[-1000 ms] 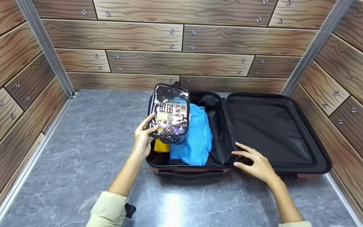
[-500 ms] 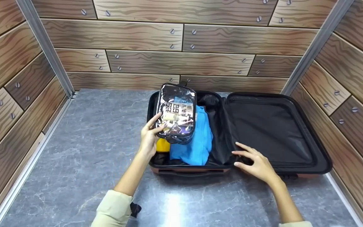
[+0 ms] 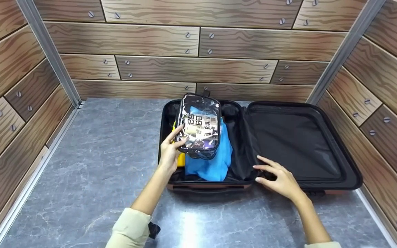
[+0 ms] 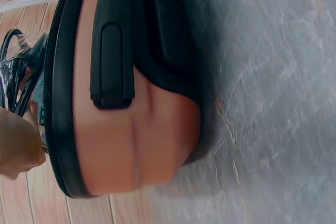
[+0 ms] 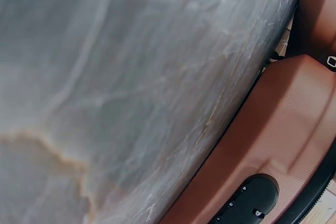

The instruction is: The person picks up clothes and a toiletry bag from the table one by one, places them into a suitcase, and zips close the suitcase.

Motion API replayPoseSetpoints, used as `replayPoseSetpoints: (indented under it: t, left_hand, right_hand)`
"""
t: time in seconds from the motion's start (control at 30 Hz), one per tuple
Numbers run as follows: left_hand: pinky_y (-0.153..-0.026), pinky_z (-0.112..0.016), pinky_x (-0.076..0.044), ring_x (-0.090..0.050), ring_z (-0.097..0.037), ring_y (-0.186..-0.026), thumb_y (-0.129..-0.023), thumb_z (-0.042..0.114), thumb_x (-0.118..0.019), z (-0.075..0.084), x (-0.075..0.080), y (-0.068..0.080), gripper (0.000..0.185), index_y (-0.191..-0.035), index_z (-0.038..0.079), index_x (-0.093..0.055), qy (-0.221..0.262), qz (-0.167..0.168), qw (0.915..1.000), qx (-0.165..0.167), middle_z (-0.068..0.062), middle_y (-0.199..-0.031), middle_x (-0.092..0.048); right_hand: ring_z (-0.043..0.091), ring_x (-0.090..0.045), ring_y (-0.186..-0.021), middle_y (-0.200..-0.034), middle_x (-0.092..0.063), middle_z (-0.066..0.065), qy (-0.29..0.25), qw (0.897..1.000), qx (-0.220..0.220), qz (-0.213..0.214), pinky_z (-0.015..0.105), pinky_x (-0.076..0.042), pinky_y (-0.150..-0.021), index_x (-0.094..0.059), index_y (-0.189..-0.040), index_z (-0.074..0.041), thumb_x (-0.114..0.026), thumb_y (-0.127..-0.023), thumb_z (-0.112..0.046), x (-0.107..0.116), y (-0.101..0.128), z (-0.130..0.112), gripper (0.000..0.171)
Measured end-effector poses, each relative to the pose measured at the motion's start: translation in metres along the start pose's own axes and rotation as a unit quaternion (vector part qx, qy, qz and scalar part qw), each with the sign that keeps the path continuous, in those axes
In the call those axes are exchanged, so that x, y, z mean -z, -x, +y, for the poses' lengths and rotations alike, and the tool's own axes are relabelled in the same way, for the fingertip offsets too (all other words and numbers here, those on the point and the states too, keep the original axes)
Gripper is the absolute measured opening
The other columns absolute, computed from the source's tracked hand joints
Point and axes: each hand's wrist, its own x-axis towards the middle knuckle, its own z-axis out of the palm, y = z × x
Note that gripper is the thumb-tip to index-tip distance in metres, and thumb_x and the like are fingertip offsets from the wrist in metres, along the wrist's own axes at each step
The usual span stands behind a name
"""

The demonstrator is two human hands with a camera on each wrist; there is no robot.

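A clear toiletry pouch with black trim, small items visible inside, is held above the left half of an open suitcase, over a folded blue garment and a yellow item packed there. The left hand grips the pouch at its left edge, fingers and thumb curled round it. The right hand rests with fingers spread and relaxed on the suitcase's near rim by the hinge, and the suitcase lies flat on the grey marbled table between wood-patterned walls.
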Motion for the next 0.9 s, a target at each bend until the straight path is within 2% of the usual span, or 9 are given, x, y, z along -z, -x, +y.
replayPoseSetpoints:
  t: [0.3, 0.6, 0.73, 0.9]
  left_hand:
    - [-0.052, -0.019, -0.048, -0.059, -0.014, -0.068, -0.082, -0.011, -0.056, -0.010, -0.006, 0.000, 0.047, -0.127, 0.001, -0.054, -0.014, -0.004, 0.9998, 0.013, -0.015, -0.117, -0.054]
    - [-0.063, -0.024, -0.052, -0.060, -0.018, -0.076, -0.082, -0.013, -0.053, -0.018, -0.014, 0.002, 0.048, -0.128, -0.001, -0.051, 0.011, -0.013, 0.9997, 0.016, -0.016, -0.121, -0.051]
    - [-0.061, -0.023, -0.052, -0.060, -0.017, -0.075, -0.082, -0.013, -0.054, -0.022, -0.018, 0.003, 0.048, -0.128, -0.001, -0.052, 0.000, -0.018, 0.9997, 0.014, -0.015, -0.119, -0.052]
    - [-0.063, -0.024, -0.052, -0.060, -0.016, -0.077, -0.082, -0.012, -0.055, -0.028, -0.023, 0.004, 0.047, -0.128, -0.001, -0.052, -0.001, -0.007, 0.9997, 0.024, -0.015, -0.121, -0.053]
  right_hand:
    - [0.028, -0.041, -0.121, -0.138, -0.043, -0.002, -0.004, 1.000, 0.005, 0.000, 0.055, -0.037, -0.088, -0.064, -0.118, -0.027, -0.071, -0.079, -0.032, 0.000, 0.000, 0.000, 0.040]
    - [0.026, -0.041, -0.122, -0.138, -0.044, -0.005, 0.002, 1.000, -0.001, 0.000, 0.053, -0.038, -0.089, -0.065, -0.117, -0.027, -0.072, -0.079, -0.034, -0.001, 0.000, 0.001, 0.040]
    - [0.026, -0.042, -0.121, -0.137, -0.044, -0.005, -0.004, 1.000, -0.005, 0.006, 0.053, -0.037, -0.089, -0.065, -0.116, -0.027, -0.072, -0.078, -0.034, -0.001, 0.000, 0.000, 0.039]
    - [0.026, -0.042, -0.121, -0.137, -0.044, -0.005, -0.003, 1.000, -0.008, 0.010, 0.053, -0.037, -0.089, -0.065, -0.116, -0.029, -0.072, -0.078, -0.035, -0.001, 0.000, 0.000, 0.039]
